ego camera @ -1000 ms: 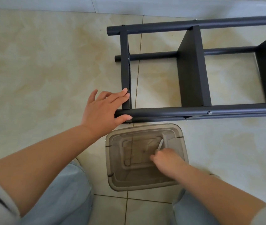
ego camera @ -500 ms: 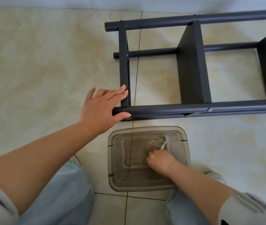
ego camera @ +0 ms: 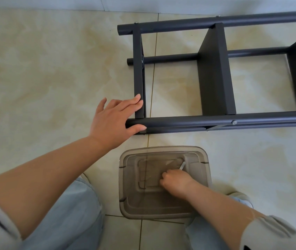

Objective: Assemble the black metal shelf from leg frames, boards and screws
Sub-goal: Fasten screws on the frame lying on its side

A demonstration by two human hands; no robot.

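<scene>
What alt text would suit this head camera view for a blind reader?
A person's left hand rests on a black metal shelf lying on floor tiles, while the right hand grips a small silvery tool inside a translucent plastic bin.

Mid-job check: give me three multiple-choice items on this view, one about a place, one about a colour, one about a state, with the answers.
1. Where is the clear plastic bin?
A. On the shelf
B. On the floor below the shelf frame
C. Against the wall

2. What colour is the shelf frame?
A. White
B. Black
C. Red

3. What is the right hand doing?
A. Resting flat on the floor
B. Gripping the frame
C. Curled round a slim silver tool inside the bin

Answers: 1 B, the bin sits on tile between the knees; 2 B, tubes and boards are black; 3 C, a metal tip pokes out above the curled fingers, while the left hand rests on the frame.
</scene>
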